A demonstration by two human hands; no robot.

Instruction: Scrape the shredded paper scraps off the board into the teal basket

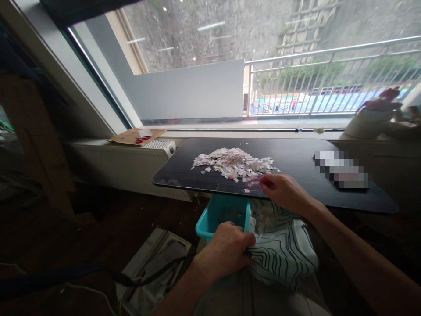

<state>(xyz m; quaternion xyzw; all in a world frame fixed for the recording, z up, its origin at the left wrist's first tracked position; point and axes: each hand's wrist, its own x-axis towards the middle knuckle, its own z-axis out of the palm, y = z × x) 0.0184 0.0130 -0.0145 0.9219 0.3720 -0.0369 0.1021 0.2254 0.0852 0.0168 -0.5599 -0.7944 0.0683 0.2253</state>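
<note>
A spread heap of small torn pale paper scraps [233,162] lies on the dark tabletop [289,153]. At its near edge, my right hand [286,188] is closed on a thin, see-through pink round piece [252,183], whose exact kind I cannot make out. Below the table edge, my left hand [226,245] wraps round the rim of a teal plastic bin [205,219]; its fingertips are partly hidden. Beside the bin, a white cloth with black wavy lines [283,254] drapes over my lap, touching the left hand. More scraps [266,217] rest on the cloth.
A blurred-out dark-edged object [342,171] lies at the table's right. Left of the table stands a radiator [131,169], with a brown paper envelope [131,137] and red-handled item on the sill. A white box [158,259] sits on the floor. A large window is behind.
</note>
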